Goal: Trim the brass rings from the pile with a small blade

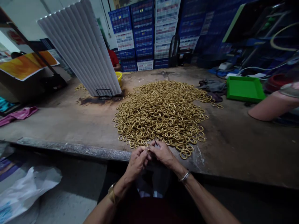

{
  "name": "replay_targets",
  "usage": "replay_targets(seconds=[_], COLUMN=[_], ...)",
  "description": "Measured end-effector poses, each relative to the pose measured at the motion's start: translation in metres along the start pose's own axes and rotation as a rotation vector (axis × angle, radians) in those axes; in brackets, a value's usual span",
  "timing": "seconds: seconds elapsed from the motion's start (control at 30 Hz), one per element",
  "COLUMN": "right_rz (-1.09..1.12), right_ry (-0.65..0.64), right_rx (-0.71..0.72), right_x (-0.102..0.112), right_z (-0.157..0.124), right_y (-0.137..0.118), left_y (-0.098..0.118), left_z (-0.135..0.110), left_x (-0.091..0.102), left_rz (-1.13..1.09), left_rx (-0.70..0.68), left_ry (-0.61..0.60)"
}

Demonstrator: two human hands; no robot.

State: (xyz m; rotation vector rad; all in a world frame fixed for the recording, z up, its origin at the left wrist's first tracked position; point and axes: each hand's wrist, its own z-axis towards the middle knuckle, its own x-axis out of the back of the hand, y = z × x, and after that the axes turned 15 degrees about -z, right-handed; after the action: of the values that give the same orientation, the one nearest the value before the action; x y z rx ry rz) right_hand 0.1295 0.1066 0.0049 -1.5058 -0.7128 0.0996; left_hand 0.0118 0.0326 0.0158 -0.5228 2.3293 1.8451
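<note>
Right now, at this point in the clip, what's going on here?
A person works with both bare hands close together at the near edge of a table, just in front of a large heap of brass-coloured rings. The right hand holds a small dark pointed thing; the left hand has its fingers curled beside it, and whatever it may grip is too small to tell. Beyond the heap's left side stands a white corrugated panel, with a red-sleeved person partly hidden behind it.

A workshop (ring heap (161, 115), crates (143, 34)).
</note>
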Motion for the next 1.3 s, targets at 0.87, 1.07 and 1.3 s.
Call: replay_targets(seconds=[0.87,1.07,1.3], right_rz=[-0.741,-0.802,-0.960], right_ry=[-0.030,-0.081,-0.058], right_rx=[0.326,0.289,0.162], right_x=[-0.015,-0.011,-0.010], right_z=[-0.015,-0.017,-0.017], right_y=[0.008,0.000,0.002], left_y=[0.004,-0.003,0.005], left_z=[-0.013,-0.011,-0.030], left_x=[0.005,0.009,0.009], left_rz=[0.039,0.074,-0.033], left_rx=[-0.067,-0.124,-0.020], left_ry=[0.109,0.100,0.002])
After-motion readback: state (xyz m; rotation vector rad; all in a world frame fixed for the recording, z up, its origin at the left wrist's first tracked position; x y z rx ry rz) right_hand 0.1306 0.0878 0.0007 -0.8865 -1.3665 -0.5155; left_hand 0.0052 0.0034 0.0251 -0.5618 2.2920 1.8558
